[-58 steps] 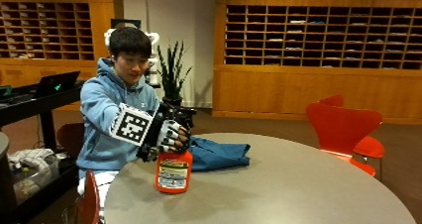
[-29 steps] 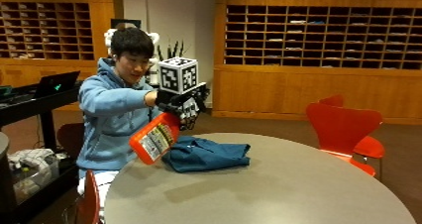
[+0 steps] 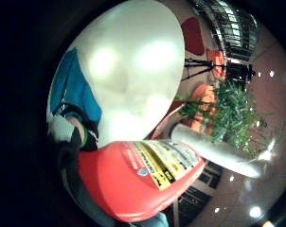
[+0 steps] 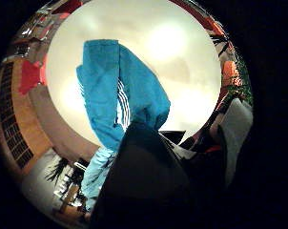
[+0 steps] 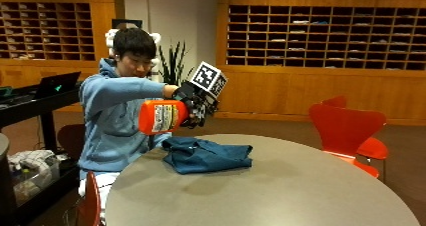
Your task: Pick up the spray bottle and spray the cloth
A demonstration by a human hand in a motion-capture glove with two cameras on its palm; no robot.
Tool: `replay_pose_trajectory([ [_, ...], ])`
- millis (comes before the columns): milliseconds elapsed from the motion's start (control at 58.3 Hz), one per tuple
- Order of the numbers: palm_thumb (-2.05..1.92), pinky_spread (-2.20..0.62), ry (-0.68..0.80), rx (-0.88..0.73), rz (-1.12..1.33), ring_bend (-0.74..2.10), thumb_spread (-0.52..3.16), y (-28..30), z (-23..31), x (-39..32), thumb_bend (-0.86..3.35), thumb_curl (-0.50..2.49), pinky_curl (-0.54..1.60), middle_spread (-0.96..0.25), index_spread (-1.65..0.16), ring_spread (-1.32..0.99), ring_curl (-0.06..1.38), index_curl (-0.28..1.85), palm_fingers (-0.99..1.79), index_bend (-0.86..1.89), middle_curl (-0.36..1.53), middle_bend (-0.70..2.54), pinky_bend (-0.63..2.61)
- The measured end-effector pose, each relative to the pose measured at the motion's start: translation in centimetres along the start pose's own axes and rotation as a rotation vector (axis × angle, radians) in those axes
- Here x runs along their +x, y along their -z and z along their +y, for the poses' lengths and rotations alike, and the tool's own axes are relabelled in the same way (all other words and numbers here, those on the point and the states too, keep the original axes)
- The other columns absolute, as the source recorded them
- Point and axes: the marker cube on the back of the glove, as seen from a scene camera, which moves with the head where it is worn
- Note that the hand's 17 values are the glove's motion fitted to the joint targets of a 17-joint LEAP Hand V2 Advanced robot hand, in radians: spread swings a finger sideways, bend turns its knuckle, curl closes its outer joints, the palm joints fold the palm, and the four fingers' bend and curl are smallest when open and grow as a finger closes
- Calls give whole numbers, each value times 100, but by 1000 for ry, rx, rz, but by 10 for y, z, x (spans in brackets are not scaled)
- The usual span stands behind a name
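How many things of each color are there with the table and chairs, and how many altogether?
Orange: 3, the spray bottle held up over the table by the gloved hand, and two chairs
Blue: 1, the cloth lying crumpled on the table
Grey: 1, the round table
Total: 5
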Motion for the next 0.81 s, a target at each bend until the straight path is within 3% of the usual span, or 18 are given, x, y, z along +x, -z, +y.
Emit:
replay_pose_trajectory([
  [223,87,-24,30,-28,79,60,20,-14,-5,-37,-3,80,38,-14,-22,-18,45,54,140,50,50,60,35],
  [807,87,-24,23,18,88,60,19,23,16,-40,-3,80,38,-14,-22,-18,45,53,140,50,50,61,36],
])
